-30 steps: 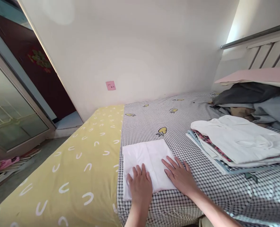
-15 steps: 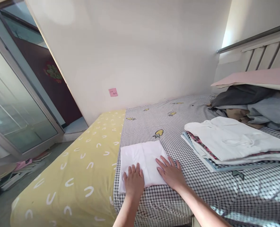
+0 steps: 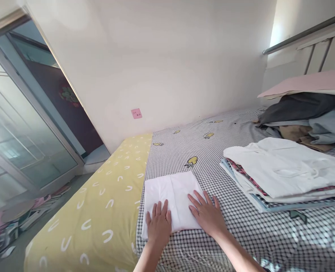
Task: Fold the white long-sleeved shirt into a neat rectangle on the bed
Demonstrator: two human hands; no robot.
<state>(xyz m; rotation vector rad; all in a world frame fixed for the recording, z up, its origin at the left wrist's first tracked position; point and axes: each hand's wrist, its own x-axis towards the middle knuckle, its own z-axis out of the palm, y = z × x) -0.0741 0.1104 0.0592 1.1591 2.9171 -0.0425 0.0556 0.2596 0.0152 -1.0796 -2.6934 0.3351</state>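
A white shirt (image 3: 181,192), folded into a flat rectangle with a button strip down its middle, lies on the checked bed sheet (image 3: 170,158). My left hand (image 3: 158,223) rests on its near left part, fingers spread and pointing away from me. On its right edge lies my right hand (image 3: 207,212), palm down, fingers apart, partly over the sheet. Neither hand grips the cloth. To the right sits a stack of folded clothes (image 3: 280,170), with a white garment on top and blue, red-patterned and checked layers under it.
A rumpled heap of dark, grey and brown clothes (image 3: 306,117) lies at the far right beneath a pink flat cover (image 3: 309,83). The yellow part of the sheet (image 3: 99,211) spreads to the left. Beyond it, books and papers (image 3: 34,215) lie on the floor near a glass door (image 3: 20,124).
My view has shifted slightly, so the scene sits a little differently in the frame. Both hands stay flat on the folded shirt, with hardly any movement against it.
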